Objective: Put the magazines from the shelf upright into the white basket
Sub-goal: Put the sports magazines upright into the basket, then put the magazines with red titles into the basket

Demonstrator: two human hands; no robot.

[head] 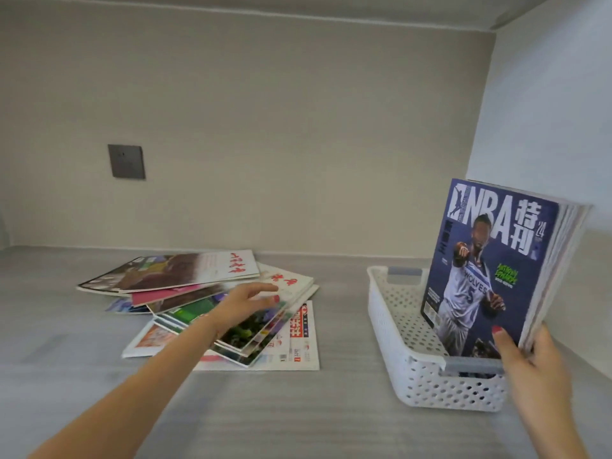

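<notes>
Head view: right hand [533,369] fingers clasp upright magazines [490,270] in basket [427,382]; left hand [245,301] fingers spread over pile [212,299].

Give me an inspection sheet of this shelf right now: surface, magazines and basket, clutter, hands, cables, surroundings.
Surface: grey wood-grain shelf.
Job's things: white basket at right holds NBA magazine and others upright; loose magazine pile lies flat at left.
Clutter: nothing seen.
Hands: left hand rests on the pile, fingers spread; right hand steadies the upright magazines.
Cables: nothing seen.
Surroundings: beige back wall with dark wall plate; white side panel.
</notes>
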